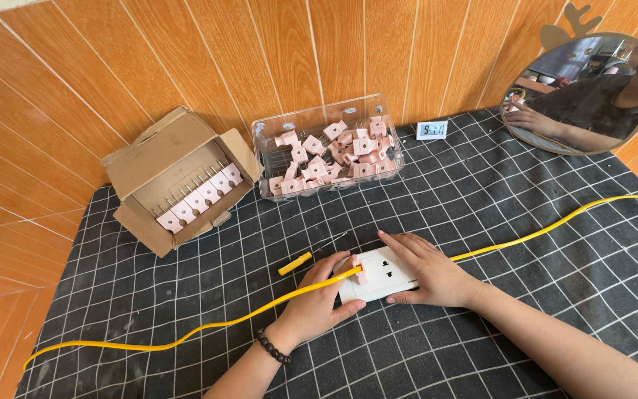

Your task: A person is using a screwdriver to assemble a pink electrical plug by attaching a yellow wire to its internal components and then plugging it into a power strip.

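From the head camera we take the white socket plate as our landmark; it lies flat on the black checked cloth. Our right hand rests palm down on the plate's right half, fingers spread and pressing it to the cloth, the forearm running off toward the lower right corner. Our left hand comes in from below and left of the plate (a dark bead bracelet sits on the wrist), its thumb and fingertips pinching a small pink plug piece at the plate's left edge. A yellow cable crosses just there, passing over the left hand and trailing away left and right of the plate. Just left of the plate lies a small yellow-handled screwdriver.

Behind the plate stands a clear plastic box heaped with pink plug pieces. Behind and well left of it, an open cardboard box holds a neat row of the same pieces, prongs up.

How the piece meets the plate we cannot tell; fingers hide the joint. The round mirror, far right behind the plate, is cut off at the frame edge.
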